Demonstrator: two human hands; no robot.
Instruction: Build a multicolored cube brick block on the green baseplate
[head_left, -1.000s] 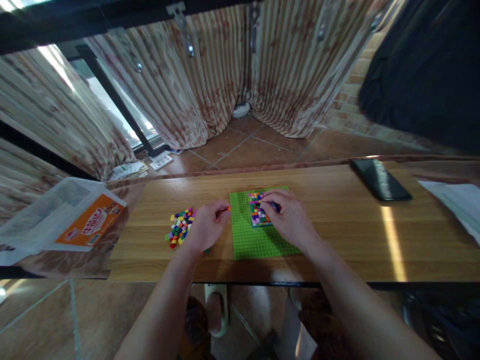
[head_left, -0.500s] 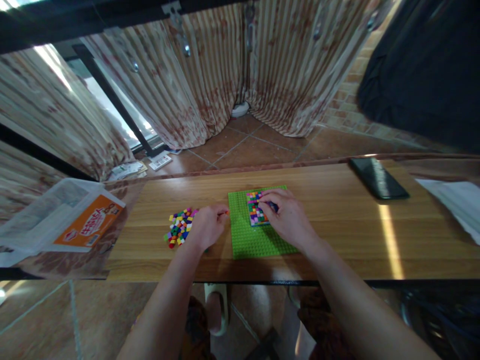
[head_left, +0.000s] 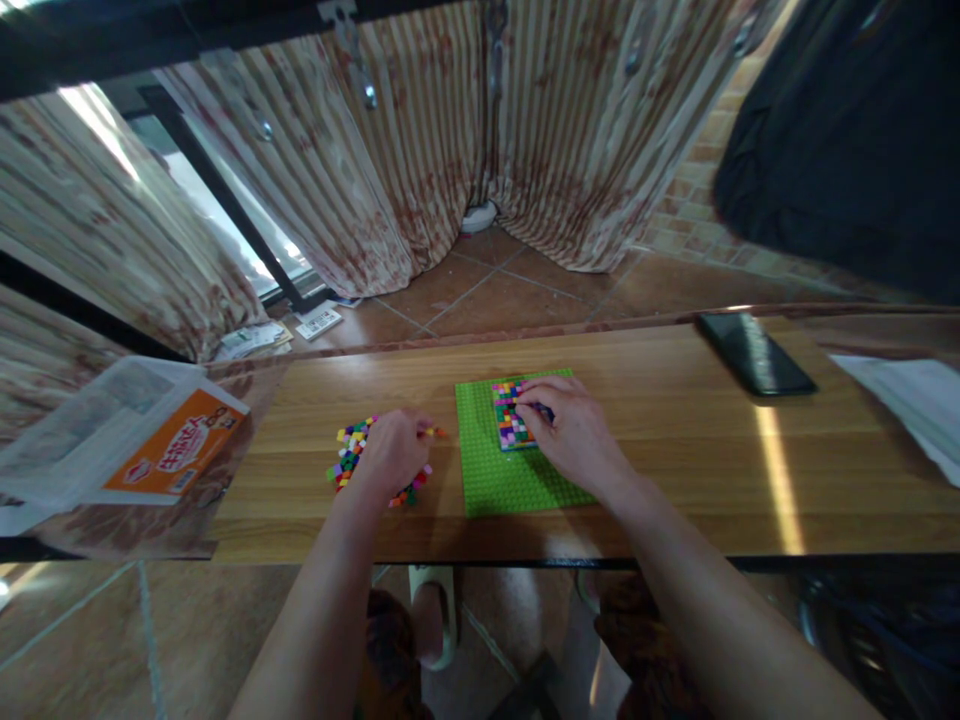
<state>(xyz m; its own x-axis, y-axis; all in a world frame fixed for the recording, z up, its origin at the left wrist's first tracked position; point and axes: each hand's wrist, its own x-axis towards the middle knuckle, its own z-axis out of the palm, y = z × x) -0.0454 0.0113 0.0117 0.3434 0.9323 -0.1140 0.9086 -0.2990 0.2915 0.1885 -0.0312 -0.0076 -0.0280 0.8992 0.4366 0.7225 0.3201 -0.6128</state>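
Observation:
A green studded baseplate (head_left: 487, 490) lies on the table, bearing a block of small multicoloured bricks (head_left: 508, 425). Over that block's right side is my right hand (head_left: 574, 425), thumb and fingers pinched together at the bricks. Something dark shows beneath its fingers, too covered to name. Left of the baseplate, my left hand (head_left: 397, 448) is closed above a loose pile of coloured bricks (head_left: 349, 450), hiding much of it. At its fingertips is a small orange brick (head_left: 441, 433), with a bit of yellow beside it.
A black phone (head_left: 754, 355) rests at the table's far right, with white paper (head_left: 904, 395) beyond it. Off the left end stands a clear plastic box (head_left: 97, 415) with an orange label. The wooden table (head_left: 660, 520) has its front edge close to my legs.
My left hand has moved left, from the baseplate's edge to above the loose pile, and the orange brick has gone with it. My right hand stays at the brick block.

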